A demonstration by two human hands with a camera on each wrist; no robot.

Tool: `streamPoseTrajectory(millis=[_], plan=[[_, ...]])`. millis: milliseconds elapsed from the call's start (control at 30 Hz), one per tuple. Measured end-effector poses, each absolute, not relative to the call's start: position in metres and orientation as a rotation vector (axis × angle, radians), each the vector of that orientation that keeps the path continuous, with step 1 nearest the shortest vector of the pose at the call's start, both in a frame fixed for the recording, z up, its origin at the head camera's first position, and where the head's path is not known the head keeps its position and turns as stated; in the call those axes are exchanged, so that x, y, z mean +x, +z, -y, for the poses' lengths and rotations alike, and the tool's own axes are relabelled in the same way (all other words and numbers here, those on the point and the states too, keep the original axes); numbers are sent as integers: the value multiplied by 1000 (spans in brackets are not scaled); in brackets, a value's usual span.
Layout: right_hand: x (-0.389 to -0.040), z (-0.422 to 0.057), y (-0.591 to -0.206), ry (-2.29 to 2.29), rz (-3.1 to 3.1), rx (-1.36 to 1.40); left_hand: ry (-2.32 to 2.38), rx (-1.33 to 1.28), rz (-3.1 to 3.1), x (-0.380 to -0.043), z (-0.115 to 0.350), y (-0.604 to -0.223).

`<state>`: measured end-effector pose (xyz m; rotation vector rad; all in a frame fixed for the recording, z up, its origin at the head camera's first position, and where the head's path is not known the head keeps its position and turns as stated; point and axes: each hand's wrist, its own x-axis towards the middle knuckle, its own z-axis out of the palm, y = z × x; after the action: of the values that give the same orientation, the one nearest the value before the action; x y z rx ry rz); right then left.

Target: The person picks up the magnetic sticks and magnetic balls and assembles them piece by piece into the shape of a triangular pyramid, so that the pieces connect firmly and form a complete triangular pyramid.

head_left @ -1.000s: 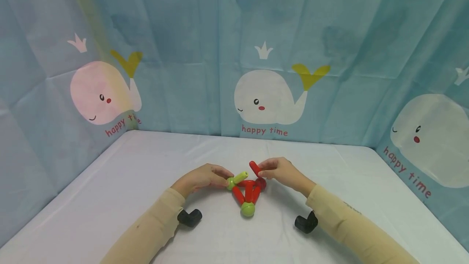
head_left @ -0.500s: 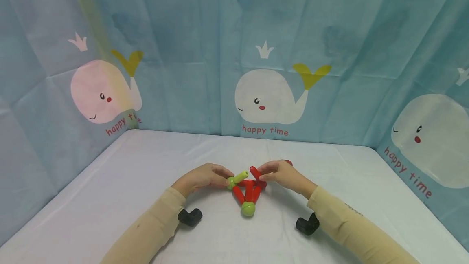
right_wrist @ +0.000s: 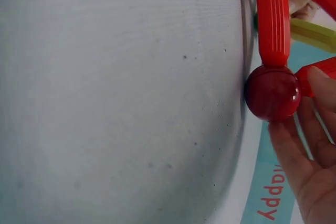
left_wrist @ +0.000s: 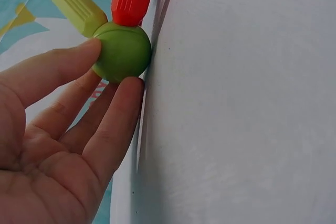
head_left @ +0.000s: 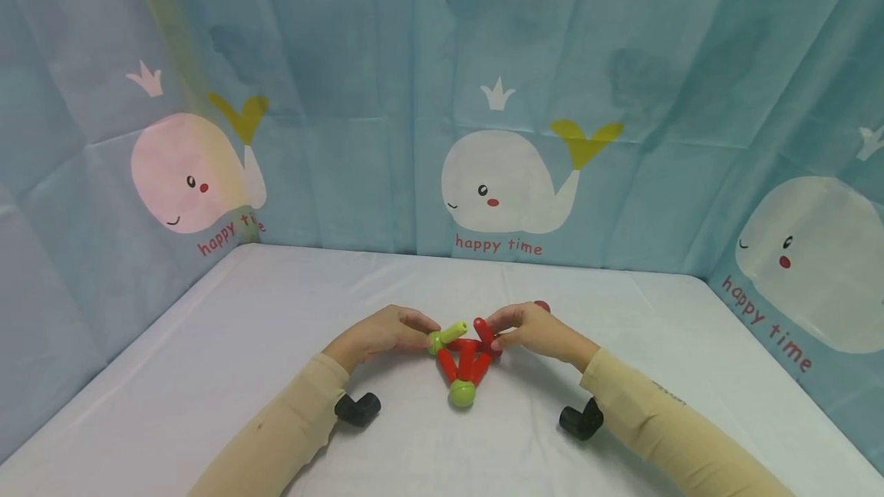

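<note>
A toy frame of balls and rods lies on the white table. My left hand (head_left: pixel 390 334) pinches its left green ball (left_wrist: pixel 123 52) between thumb and fingertips; a yellow-green rod (left_wrist: pixel 77 8) sticks up from that ball. With thumb and fingers, my right hand (head_left: pixel 535 332) pinches a red rod (head_left: pixel 483 332) that rises from the dark red ball (right_wrist: pixel 273 93), one fingertip right at the ball. Several red rods run between the balls, one of them the red rod (right_wrist: pixel 273 19) seen upright in the right wrist view. Nearest the person is another green ball (head_left: pixel 462 393).
Behind my right hand, a loose dark red ball (head_left: pixel 542 306) is partly hidden. The black wrist cameras stick out beneath the sleeves, one black piece (head_left: pixel 357 409) left and one black piece (head_left: pixel 582 419) right. A blue whale-print curtain (head_left: pixel 359 175) stands behind the table.
My right hand has come down slightly with the red rod, which now tilts left over the dark red ball. The near green ball has shifted a little left. A ball behind my right hand has come into view.
</note>
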<state>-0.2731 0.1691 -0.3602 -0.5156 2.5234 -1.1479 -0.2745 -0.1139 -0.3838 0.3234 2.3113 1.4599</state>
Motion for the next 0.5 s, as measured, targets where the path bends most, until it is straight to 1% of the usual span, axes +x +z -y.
streamPoseTrajectory(millis=[167, 300, 400, 500], plan=[[-270, -168, -360, -1049, -2573, -483, 1423, 252, -2404, -273, 109, -381], [-266, -167, -361, -1060, -2600, -409, 1416, 208, -2433, -272, 105, -378], [-263, -166, -361, -1085, -2622, -351, 1439, 255, -2435, -271, 103, -373], [-259, -164, -360, -1087, -2651, -312, 1446, 361, -2454, -268, 99, -368]])
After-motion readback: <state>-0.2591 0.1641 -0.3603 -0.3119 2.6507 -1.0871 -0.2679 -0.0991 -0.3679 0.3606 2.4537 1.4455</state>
